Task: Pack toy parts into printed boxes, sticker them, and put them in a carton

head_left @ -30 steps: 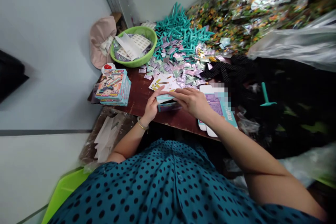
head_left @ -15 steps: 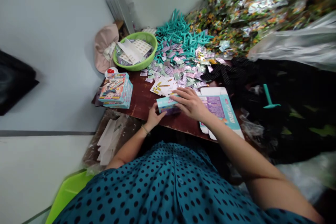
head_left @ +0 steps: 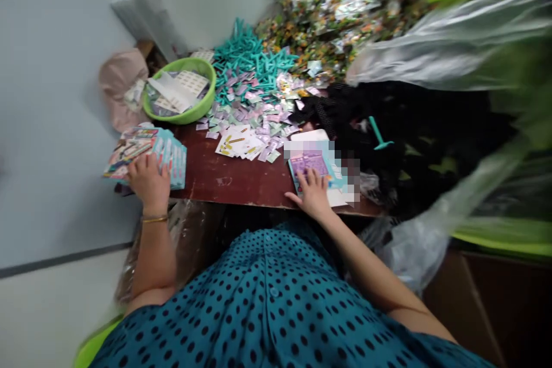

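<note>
My left hand (head_left: 150, 181) lies over the near side of the stacked boxes (head_left: 172, 155) at the table's left end, fingers apart on the printed top box. A gold-coloured bracelet circles that wrist. On the right, my right hand (head_left: 313, 192) rests with spread fingers on a flattened carton (head_left: 309, 162), purple and light blue with white flaps. Between the hands, several white printed cards (head_left: 238, 142) with yellow and brown pictures lie on the dark red table (head_left: 228, 181).
Behind the cards are small pastel packets (head_left: 259, 118) and a heap of teal plastic pieces (head_left: 248, 57). A green basket (head_left: 207, 95) holds sheets. At the right lie black material (head_left: 431, 121), one teal piece (head_left: 379, 133) and clear plastic (head_left: 414, 57). Bagged multicoloured pieces (head_left: 297, 17) are piled at the back.
The light-blue box held between both hands has left the middle. My left hand has moved left onto the stack, and my right hand has come down onto the flattened carton. The view has shifted right.
</note>
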Demonstrator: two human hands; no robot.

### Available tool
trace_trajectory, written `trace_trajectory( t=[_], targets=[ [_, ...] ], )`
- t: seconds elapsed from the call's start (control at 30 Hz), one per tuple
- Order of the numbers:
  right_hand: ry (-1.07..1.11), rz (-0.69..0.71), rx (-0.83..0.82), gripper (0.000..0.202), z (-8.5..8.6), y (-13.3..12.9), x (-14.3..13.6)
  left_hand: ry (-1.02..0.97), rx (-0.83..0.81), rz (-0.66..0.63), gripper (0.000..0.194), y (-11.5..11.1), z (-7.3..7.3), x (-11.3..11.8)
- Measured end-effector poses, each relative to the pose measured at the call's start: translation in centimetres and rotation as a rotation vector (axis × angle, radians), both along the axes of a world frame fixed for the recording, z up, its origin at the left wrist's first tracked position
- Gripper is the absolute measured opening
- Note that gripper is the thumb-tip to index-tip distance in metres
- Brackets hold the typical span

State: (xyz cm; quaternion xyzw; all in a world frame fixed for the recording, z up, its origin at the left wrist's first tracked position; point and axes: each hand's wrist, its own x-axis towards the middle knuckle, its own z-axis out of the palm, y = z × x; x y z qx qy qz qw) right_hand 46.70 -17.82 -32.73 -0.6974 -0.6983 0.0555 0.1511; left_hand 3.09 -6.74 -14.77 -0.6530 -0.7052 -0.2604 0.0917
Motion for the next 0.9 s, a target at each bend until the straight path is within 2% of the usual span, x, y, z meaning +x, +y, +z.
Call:
trace_trajectory(
  t=[0.1, 0.17, 0.2, 0.23, 0.3, 0.33, 0.37, 0.43, 0.5, 0.53, 0.6, 0.67, 0.7, 0.77, 0.83, 0.9],
  targets=[
    [-0.021, 0.055, -0.002, 0.075, -1.2, -2.0, -0.6, -0.107, 0.059, -0.114, 0.041, -0.5, -2.3, 3.2],
    [-0.022, 0.075, 0.005, 0.062, -1.4, -2.6, -0.4, -0.337, -0.029, -0.272, 0.038, -1.9, -4.0, 7.3],
    [-0.019, 0.081, 0.01, 0.056, -1.3, -2.8, -0.3, -0.511, -0.138, -0.346, 0.037, -2.8, -5.0, 9.8],
    [-0.011, 0.087, 0.024, 0.054, -1.0, -2.9, -0.1, -0.697, -0.328, -0.425, 0.039, -3.7, -6.2, 12.4],
    [0.03, 0.107, 0.092, 0.055, 0.0, -3.2, -0.2, -0.823, -0.546, -0.55, 0.046, -5.6, -8.6, 17.7],
    [0.067, 0.13, 0.143, 0.054, 0.7, -3.4, -0.5, -1.059, -0.715, -0.585, 0.054, -6.3, -9.7, 20.0],
    [0.116, 0.169, 0.193, 0.052, 1.5, -3.7, -1.0, -1.292, -0.847, -0.599, 0.06, -6.8, -10.6, 21.9],
    [0.238, 0.283, 0.256, 0.047, 3.0, -4.1, -2.4, -1.647, -0.9, -0.497, 0.064, -7.0, -11.7, 24.7],
    [0.371, 0.372, 0.262, 0.041, 4.3, -3.8, -3.7, -1.82, -0.778, -0.319, 0.058, -6.4, -11.8, 25.8],
    [0.427, 0.354, 0.267, 0.041, 4.8, -3.2, -4.0, -1.857, -0.71, -0.257, 0.055, -6.0, -11.7, 25.8],
    [0.505, 0.174, 0.294, 0.052, 5.7, -1.4, -4.3, -1.893, -0.657, -0.243, 0.055, -5.3, -11.4, 25.2],
    [0.574, -0.056, 0.289, 0.073, 6.6, 0.6, -4.3, -1.884, -0.647, -0.282, 0.058, -5.2, -11.0, 24.1],
    [0.622, -0.118, 0.251, 0.085, 7.0, 1.4, -4.4, -1.862, -0.622, -0.272, 0.059, -5.4, -10.8, 23.7],
    [0.778, -0.082, 0.116, 0.1, 7.8, 2.3, -5.1, -1.812, -0.547, -0.219, 0.063, -6.1, -10.2, 22.9],
    [0.955, 0.057, -0.013, 0.095, 8.3, 2.2, -6.1, -1.766, -0.487, -0.206, 0.066, -6.8, -9.5, 22.3],
    [1.047, 0.076, -0.009, 0.085, 8.2, 1.7, -6.7, -1.71, -0.475, -0.234, 0.063, -7.0, -8.8, 21.7]
  ],
)
